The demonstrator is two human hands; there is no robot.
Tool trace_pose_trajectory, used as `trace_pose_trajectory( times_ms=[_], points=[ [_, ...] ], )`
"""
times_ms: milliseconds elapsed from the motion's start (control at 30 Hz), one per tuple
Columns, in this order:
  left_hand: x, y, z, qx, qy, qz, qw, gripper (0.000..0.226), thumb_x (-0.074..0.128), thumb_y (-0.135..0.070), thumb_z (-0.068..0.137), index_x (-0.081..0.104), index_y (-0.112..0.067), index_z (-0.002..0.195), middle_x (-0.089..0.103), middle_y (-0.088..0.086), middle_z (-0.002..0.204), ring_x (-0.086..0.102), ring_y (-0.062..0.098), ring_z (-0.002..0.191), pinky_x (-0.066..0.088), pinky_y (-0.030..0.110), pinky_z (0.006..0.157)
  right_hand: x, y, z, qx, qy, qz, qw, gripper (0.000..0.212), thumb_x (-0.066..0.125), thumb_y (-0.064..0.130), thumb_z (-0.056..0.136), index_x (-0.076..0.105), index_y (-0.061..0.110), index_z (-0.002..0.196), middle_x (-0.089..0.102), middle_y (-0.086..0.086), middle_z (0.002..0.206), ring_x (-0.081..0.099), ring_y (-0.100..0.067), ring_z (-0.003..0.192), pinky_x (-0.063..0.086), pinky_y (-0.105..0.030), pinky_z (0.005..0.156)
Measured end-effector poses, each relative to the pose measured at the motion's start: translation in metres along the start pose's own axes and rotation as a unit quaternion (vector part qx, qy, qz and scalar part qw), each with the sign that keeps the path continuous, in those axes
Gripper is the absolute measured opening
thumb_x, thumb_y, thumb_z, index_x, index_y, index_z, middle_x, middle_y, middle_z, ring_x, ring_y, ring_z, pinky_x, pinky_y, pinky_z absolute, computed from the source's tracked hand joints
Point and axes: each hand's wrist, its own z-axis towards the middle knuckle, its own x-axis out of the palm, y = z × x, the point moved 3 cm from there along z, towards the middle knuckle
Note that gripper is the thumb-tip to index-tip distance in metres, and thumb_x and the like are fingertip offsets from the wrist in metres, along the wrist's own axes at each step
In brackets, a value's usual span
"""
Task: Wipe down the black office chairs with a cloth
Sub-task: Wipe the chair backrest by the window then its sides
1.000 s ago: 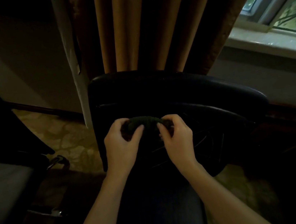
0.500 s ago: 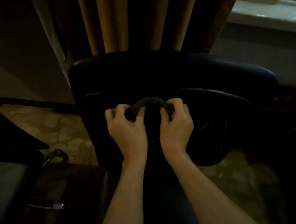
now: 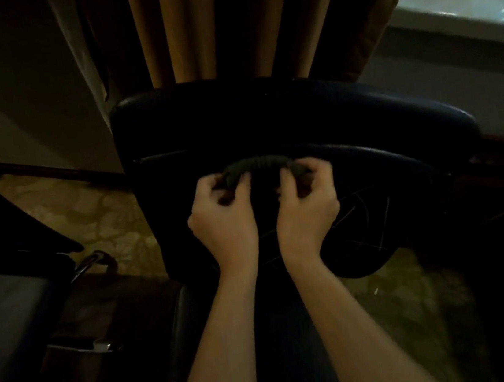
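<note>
Black office chair (image 3: 266, 118) stands before curtain (image 3: 222, 21), backrest toward us; we read no brand or label on it. Our left hand (image 3: 222, 217) and right hand (image 3: 307, 206) each curl fingers round rolled dark cloth (image 3: 261, 162), held against backrest.

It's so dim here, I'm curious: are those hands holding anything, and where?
Yes: a rolled dark cloth, gripped at its two ends, the left hand on one, the right hand on the other.
</note>
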Motion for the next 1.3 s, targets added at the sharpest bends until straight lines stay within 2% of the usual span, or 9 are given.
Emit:
trace_pose_trajectory(
  times_ms=[133,300,433,567,633,767,1033,1200,1300],
  points=[
    [0.010,-0.018,0.000,-0.007,-0.026,-0.012,1.000,0.039,0.079,-0.044,0.077,0.055,-0.024,0.099,0.059,-0.016,0.082,0.059,-0.007,0.073,0.048,0.009,0.064,0.006,0.013,0.004,0.040,-0.017,0.020,0.999,0.036,0.071,0.028,0.087,0.042,0.022,0.107,0.057,0.014,0.084,0.059,0.006,0.073,0.046,-0.008,0.063],
    [0.013,0.014,-0.009,-0.075,-0.027,0.017,0.997,0.035,0.079,-0.038,0.077,0.054,-0.021,0.094,0.057,-0.015,0.072,0.057,-0.005,0.066,0.044,0.008,0.059,0.009,-0.017,-0.008,0.134,-0.013,0.000,0.991,0.026,0.070,0.023,0.087,0.047,0.019,0.098,0.053,0.016,0.078,0.055,0.007,0.066,0.041,-0.004,0.058],
    [0.014,0.042,-0.024,-0.178,-0.037,-0.019,0.983,0.052,0.085,-0.031,0.073,0.046,-0.014,0.104,0.060,-0.007,0.082,0.059,0.000,0.073,0.045,0.006,0.061,0.007,-0.041,-0.026,0.265,-0.033,0.042,0.963,0.037,0.075,0.023,0.083,0.046,0.012,0.106,0.059,0.007,0.083,0.061,-0.005,0.073,0.053,-0.018,0.068],
    [0.022,0.065,-0.028,-0.337,-0.064,-0.152,0.927,0.054,0.089,-0.031,0.067,0.058,-0.007,0.105,0.071,0.008,0.094,0.071,0.018,0.083,0.060,0.035,0.077,0.009,-0.054,-0.029,0.379,-0.030,0.109,0.918,0.030,0.079,0.025,0.079,0.055,0.014,0.093,0.067,-0.003,0.087,0.069,-0.016,0.079,0.059,-0.036,0.074],
    [0.024,0.058,-0.027,-0.332,-0.047,-0.162,0.928,0.043,0.085,-0.024,0.073,0.061,-0.009,0.104,0.070,0.007,0.096,0.070,0.017,0.085,0.060,0.034,0.078,0.007,-0.049,-0.026,0.345,-0.016,0.095,0.934,0.019,0.076,0.025,0.082,0.057,0.020,0.086,0.068,-0.003,0.087,0.068,-0.015,0.080,0.059,-0.039,0.076],
    [0.022,0.028,-0.023,-0.213,-0.042,-0.105,0.971,0.029,0.076,-0.019,0.084,0.062,-0.011,0.108,0.067,-0.001,0.092,0.066,0.008,0.083,0.056,0.019,0.073,0.000,-0.029,-0.013,0.229,0.013,0.054,0.972,0.007,0.067,0.021,0.090,0.063,0.016,0.091,0.068,0.002,0.081,0.067,-0.011,0.076,0.059,-0.038,0.076],
    [0.039,-0.049,-0.020,-0.009,-0.016,-0.063,0.998,0.017,0.073,-0.022,0.086,0.059,-0.022,0.096,0.062,-0.017,0.078,0.059,-0.016,0.071,0.046,0.004,0.062,-0.026,0.024,0.033,0.064,-0.062,0.037,0.995,0.018,0.066,0.026,0.090,0.053,0.016,0.099,0.061,0.012,0.079,0.063,0.001,0.070,0.049,-0.011,0.062],
    [0.051,-0.051,-0.018,0.019,-0.005,-0.017,1.000,0.015,0.074,-0.022,0.083,0.060,-0.023,0.090,0.065,-0.010,0.080,0.063,-0.003,0.071,0.049,0.008,0.062,-0.024,0.018,0.046,-0.015,-0.013,-0.058,0.998,0.013,0.063,0.023,0.092,0.051,0.025,0.089,0.054,0.018,0.072,0.056,0.005,0.066,0.045,-0.010,0.060],
    [0.051,-0.035,-0.026,0.025,0.006,-0.017,1.000,0.016,0.073,-0.015,0.083,0.060,-0.024,0.087,0.066,-0.010,0.079,0.064,-0.003,0.072,0.048,0.008,0.061,-0.024,0.002,0.042,-0.024,0.002,-0.068,0.997,0.010,0.062,0.021,0.090,0.053,0.022,0.088,0.060,0.011,0.077,0.060,-0.003,0.069,0.050,-0.019,0.062]
  ],
)
